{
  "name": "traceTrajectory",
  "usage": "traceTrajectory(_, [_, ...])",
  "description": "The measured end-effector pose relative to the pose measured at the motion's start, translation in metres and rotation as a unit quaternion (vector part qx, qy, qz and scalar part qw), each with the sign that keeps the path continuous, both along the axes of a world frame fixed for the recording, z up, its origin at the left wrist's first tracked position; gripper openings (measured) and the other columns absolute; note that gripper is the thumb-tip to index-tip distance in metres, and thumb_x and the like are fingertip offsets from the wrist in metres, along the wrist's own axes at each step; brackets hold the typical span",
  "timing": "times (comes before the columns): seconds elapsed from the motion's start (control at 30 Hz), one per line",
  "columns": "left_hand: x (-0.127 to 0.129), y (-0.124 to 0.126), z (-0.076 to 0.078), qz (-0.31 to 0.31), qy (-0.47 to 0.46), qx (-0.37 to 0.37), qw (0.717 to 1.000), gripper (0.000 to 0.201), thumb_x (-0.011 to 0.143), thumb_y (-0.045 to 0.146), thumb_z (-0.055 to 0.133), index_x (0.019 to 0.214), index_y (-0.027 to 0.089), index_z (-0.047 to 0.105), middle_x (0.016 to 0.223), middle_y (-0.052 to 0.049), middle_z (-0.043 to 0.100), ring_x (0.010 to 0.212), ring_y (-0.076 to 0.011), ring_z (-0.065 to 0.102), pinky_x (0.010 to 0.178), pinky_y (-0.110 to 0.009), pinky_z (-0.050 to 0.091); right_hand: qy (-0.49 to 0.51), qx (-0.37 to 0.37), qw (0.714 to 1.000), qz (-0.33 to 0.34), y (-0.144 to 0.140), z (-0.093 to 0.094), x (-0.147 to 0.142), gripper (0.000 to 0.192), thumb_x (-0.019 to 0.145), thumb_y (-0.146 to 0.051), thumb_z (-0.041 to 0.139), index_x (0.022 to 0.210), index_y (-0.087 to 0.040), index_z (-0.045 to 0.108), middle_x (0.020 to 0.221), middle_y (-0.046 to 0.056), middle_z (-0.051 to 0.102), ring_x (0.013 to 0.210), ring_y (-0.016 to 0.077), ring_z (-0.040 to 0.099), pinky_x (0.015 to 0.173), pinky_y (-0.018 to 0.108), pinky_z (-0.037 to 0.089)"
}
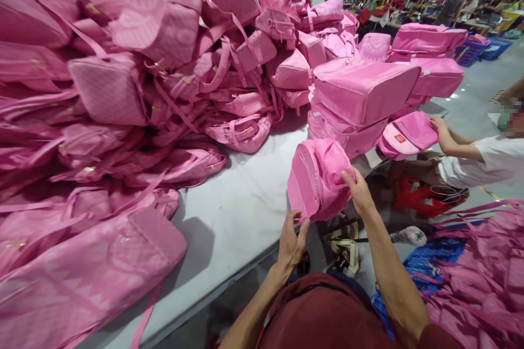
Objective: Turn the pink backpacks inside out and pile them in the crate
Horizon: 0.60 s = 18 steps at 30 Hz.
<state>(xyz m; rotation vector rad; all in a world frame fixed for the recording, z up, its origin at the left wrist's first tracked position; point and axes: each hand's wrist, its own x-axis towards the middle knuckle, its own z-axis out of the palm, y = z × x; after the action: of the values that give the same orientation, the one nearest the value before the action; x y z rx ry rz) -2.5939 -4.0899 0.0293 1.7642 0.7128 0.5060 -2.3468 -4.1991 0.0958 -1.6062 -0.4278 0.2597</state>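
Observation:
A pink backpack [321, 180], turned inside out by the look of its seams, is held up over the near edge of the table. My right hand [360, 193] grips its right side, thumb on the near face and the other fingers hidden behind. At the lower left corner, my left hand [291, 242] pinches the bottom edge between thumb and fingers. Just behind it stands a stack of similar pink bags [364, 92] with smooth, boxy panels.
A big heap of pink backpacks [108, 90] with loose straps covers the left of the white table [233, 223]. To the right, a co-worker's hand [442, 133] holds another pink bag [409, 133]. A blue basket [434, 256] full of pink pieces stands lower right, near a red stool [413, 196].

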Motion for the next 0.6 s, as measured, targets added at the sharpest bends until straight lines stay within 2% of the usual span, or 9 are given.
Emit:
traceTrajectory(0.07, [0.013, 0.007, 0.017, -0.026, -0.005, -0.017, 0.999, 0.062, 0.104, 0.074, 0.058, 0.135, 0.020, 0.062, 0.135, -0.018, 0.073, 0.119, -0.0331, 0.072, 0.110, -0.056, 0.055, -0.033, -0.048, 0.998, -0.027, 0.002, 0.013, -0.002, 0.080, 0.090, -0.072, 0.083, 0.147, -0.017, 0.071, 0.146, 0.018, 0.076, 0.134, 0.0363, 0.072, 0.123, 0.055, 0.053])
traceTrajectory(0.13, [0.027, 0.015, 0.028, -0.043, -0.008, -0.023, 0.999, 0.064, 0.102, 0.075, 0.058, 0.134, 0.020, 0.062, 0.131, -0.017, 0.073, 0.117, -0.0328, 0.071, 0.108, -0.055, 0.054, -0.056, -0.078, 0.995, -0.027, 0.011, 0.018, -0.007, 0.076, 0.091, -0.068, 0.081, 0.147, -0.018, 0.071, 0.147, 0.017, 0.075, 0.134, 0.0363, 0.071, 0.122, 0.055, 0.053])
traceTrajectory(0.2, [0.041, 0.023, 0.033, -0.037, -0.011, -0.020, 0.999, 0.062, 0.102, 0.074, 0.059, 0.132, 0.020, 0.062, 0.125, -0.015, 0.074, 0.110, -0.0304, 0.071, 0.104, -0.051, 0.054, -0.079, -0.094, 0.992, -0.015, 0.023, 0.019, -0.013, 0.067, 0.093, -0.062, 0.079, 0.145, -0.021, 0.071, 0.146, 0.015, 0.076, 0.132, 0.0351, 0.071, 0.120, 0.053, 0.053])
traceTrajectory(0.3, [0.054, 0.037, 0.030, -0.014, -0.019, -0.028, 0.999, 0.053, 0.104, 0.071, 0.058, 0.125, 0.023, 0.062, 0.111, -0.008, 0.072, 0.094, -0.0246, 0.067, 0.094, -0.043, 0.054, -0.090, -0.110, 0.990, 0.002, 0.037, 0.017, -0.021, 0.056, 0.094, -0.056, 0.075, 0.139, -0.024, 0.072, 0.137, 0.012, 0.079, 0.124, 0.0332, 0.073, 0.113, 0.049, 0.055])
traceTrajectory(0.43, [0.059, 0.056, 0.019, -0.039, -0.080, -0.040, 0.995, 0.040, 0.105, 0.064, 0.058, 0.097, 0.025, 0.059, 0.088, 0.000, 0.058, 0.081, -0.0198, 0.056, 0.081, -0.036, 0.049, -0.098, -0.120, 0.988, 0.001, 0.042, 0.013, -0.025, 0.051, 0.094, -0.056, 0.072, 0.134, -0.024, 0.071, 0.128, 0.010, 0.081, 0.118, 0.0323, 0.073, 0.107, 0.046, 0.056])
traceTrajectory(0.53, [0.056, 0.066, 0.019, -0.057, -0.109, -0.043, 0.992, 0.043, 0.105, 0.063, 0.059, 0.085, 0.026, 0.056, 0.082, 0.000, 0.053, 0.080, -0.0198, 0.054, 0.080, -0.035, 0.049, -0.112, -0.129, 0.985, 0.000, 0.041, 0.010, -0.024, 0.050, 0.096, -0.058, 0.069, 0.133, -0.024, 0.070, 0.129, 0.011, 0.080, 0.118, 0.0321, 0.073, 0.106, 0.045, 0.056])
traceTrajectory(0.6, [0.053, 0.071, 0.023, -0.062, -0.116, -0.003, 0.991, 0.041, 0.105, 0.060, 0.062, 0.084, 0.025, 0.060, 0.082, -0.001, 0.056, 0.082, -0.0206, 0.054, 0.082, -0.035, 0.048, -0.122, -0.147, 0.982, -0.002, 0.041, 0.009, -0.021, 0.051, 0.097, -0.060, 0.067, 0.132, -0.023, 0.071, 0.126, 0.012, 0.081, 0.115, 0.0327, 0.073, 0.103, 0.045, 0.056])
